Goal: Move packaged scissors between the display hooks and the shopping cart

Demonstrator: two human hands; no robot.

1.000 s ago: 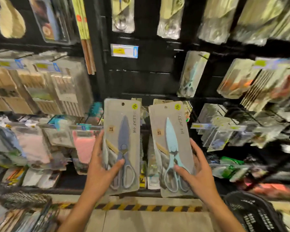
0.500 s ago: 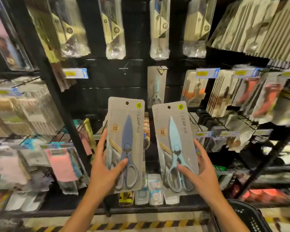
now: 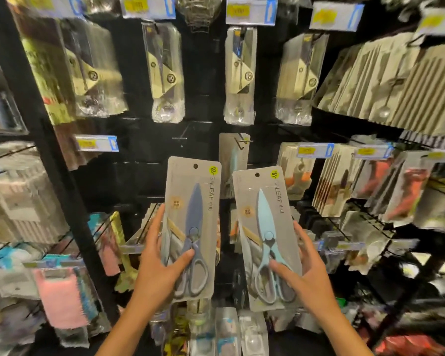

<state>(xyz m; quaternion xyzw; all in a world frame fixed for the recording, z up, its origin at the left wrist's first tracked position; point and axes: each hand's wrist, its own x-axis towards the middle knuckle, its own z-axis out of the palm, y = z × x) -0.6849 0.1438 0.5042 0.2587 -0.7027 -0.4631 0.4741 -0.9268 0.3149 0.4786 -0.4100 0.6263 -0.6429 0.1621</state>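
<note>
My left hand [image 3: 159,268] grips a grey card pack of dark blue scissors [image 3: 193,214] by its lower part, thumb across the handles. My right hand [image 3: 306,276] grips a second pack with light blue scissors [image 3: 263,222] the same way. Both packs stand upright, side by side, in front of the black display wall. Just above them one more light blue scissors pack [image 3: 233,160] hangs on a display hook [image 3: 242,142]. To its left a bare hook [image 3: 183,136] juts out. The shopping cart is out of view.
Rows of clear blister packs [image 3: 165,73] hang above under yellow and blue price tags [image 3: 251,10]. Dense stacks of packs [image 3: 385,78] fill the right side. A black upright post [image 3: 62,201] runs down the left, with pink items [image 3: 62,299] beside it.
My view has tilted up from the floor and the basket to the hook wall. Both hands have risen with their packs toward the middle hooks, still gripping them the same way.
</note>
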